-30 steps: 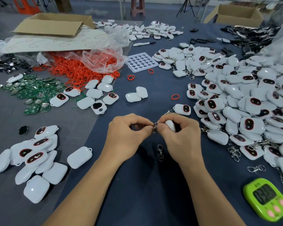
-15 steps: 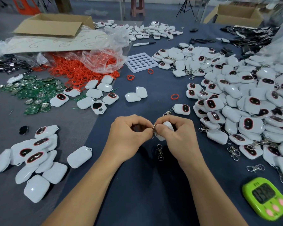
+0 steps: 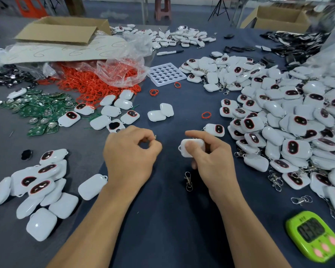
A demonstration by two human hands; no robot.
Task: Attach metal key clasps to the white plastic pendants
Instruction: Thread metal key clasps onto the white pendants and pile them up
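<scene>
Right now the two hands are held apart above the dark blue table (image 3: 162, 219). The right hand (image 3: 213, 163) grips one white pendant (image 3: 190, 146), with the thumb laid across its front and the other fingers curled behind it. The pendant is a glossy, plain white shell, squarish with rounded corners, and a small loop juts from its left corner. No dark window shows on the side facing up.

The left hand (image 3: 128, 157) has its fingers curled in, and thumb and forefinger pinch a metal bit (image 3: 155, 136) that is too small for its shape to be made out.

One metal clasp (image 3: 188, 180) lies flat on the table just below the right hand, a hook with a ring at its near end.

A large heap of pendants (image 3: 290, 132) with red-rimmed dark ovals fills the right side, many with clasps on. A smaller pile (image 3: 37, 180) sits at the left. A green timer (image 3: 313, 236) rests at the near right.
</scene>
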